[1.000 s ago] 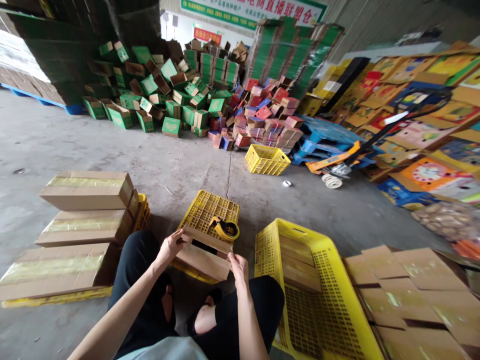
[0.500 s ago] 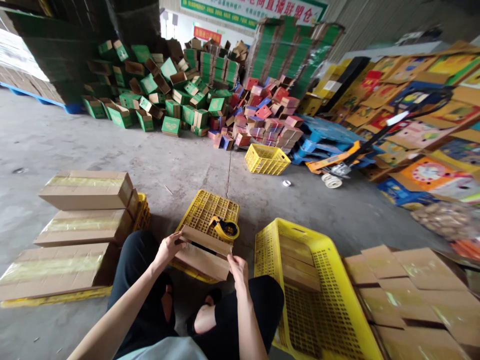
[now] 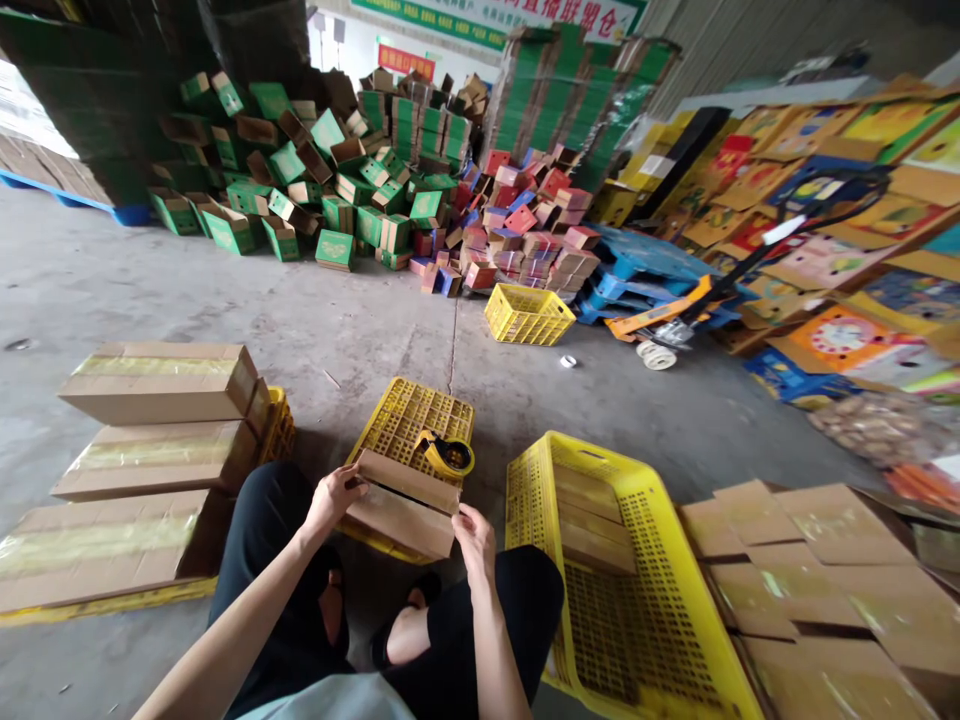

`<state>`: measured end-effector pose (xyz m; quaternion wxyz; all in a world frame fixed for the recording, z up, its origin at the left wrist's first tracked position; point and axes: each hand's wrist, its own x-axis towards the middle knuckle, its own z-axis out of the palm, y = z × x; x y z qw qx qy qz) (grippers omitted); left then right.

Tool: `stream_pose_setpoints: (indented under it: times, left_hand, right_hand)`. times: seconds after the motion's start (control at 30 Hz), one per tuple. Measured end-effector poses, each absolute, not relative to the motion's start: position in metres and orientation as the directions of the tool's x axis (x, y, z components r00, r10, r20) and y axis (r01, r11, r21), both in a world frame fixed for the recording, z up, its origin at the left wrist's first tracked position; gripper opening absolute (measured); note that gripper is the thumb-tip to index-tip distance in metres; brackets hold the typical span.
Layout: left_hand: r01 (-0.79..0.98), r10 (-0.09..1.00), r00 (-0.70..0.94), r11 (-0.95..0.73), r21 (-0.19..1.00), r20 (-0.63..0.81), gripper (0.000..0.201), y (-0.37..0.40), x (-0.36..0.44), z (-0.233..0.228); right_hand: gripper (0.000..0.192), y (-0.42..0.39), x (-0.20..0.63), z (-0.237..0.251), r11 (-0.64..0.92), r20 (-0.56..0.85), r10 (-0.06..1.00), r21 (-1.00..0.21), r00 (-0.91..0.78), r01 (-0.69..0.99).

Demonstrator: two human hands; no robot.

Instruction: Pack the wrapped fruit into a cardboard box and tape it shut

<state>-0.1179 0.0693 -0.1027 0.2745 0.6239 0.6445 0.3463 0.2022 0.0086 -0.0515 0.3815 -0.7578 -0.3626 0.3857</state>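
Note:
A small brown cardboard box [image 3: 401, 518] rests on an upturned yellow crate [image 3: 397, 415] in front of my knees. Its two long top flaps lie almost flat, with a thin dark gap between them. My left hand [image 3: 335, 498] pinches the box's left end, fingers at the flap edge. At the opposite end, my right hand [image 3: 474, 540] has its thumb and fingers closed on the corner. Just beyond the box, a yellow and black tape dispenser [image 3: 455, 458] lies on the crate. The box's underside is hidden.
On my left, taped cartons [image 3: 161, 380] are stacked. A large yellow crate [image 3: 660, 600] at my right holds a few flat boxes [image 3: 596, 540]; more taped cartons [image 3: 817, 590] stand beyond. Farther off are a small yellow crate [image 3: 529, 315], a pallet jack [image 3: 660, 325] and heaped green boxes [image 3: 337, 245].
The flaps have come closer together, narrowing the dark gap on top of the box. Both hands keep their hold at its ends. The view has shifted slightly.

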Motion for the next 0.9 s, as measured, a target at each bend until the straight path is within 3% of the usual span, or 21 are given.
stream_pose_setpoints:
  times: [0.13,0.5,0.9]
  left_hand:
    - [0.648,0.995,-0.071,-0.013,0.762,0.077,0.038,0.069,-0.117,-0.105]
    - [0.747,0.997,-0.053,0.008,0.665,0.048,0.042,0.067,-0.112,-0.103]
    - [0.754,0.996,-0.084,0.038,0.656,0.039,0.041,0.063,-0.107,-0.099]
  right_hand:
    - [0.027,0.001,0.203,-0.051,-0.363,-0.223,0.896,-0.867,0.384,0.343]
    - [0.025,0.003,0.203,-0.064,-0.276,-0.085,0.918,-0.837,0.387,0.472]
    - [0.021,0.002,0.207,-0.071,-0.254,-0.064,0.930,-0.824,0.363,0.506]
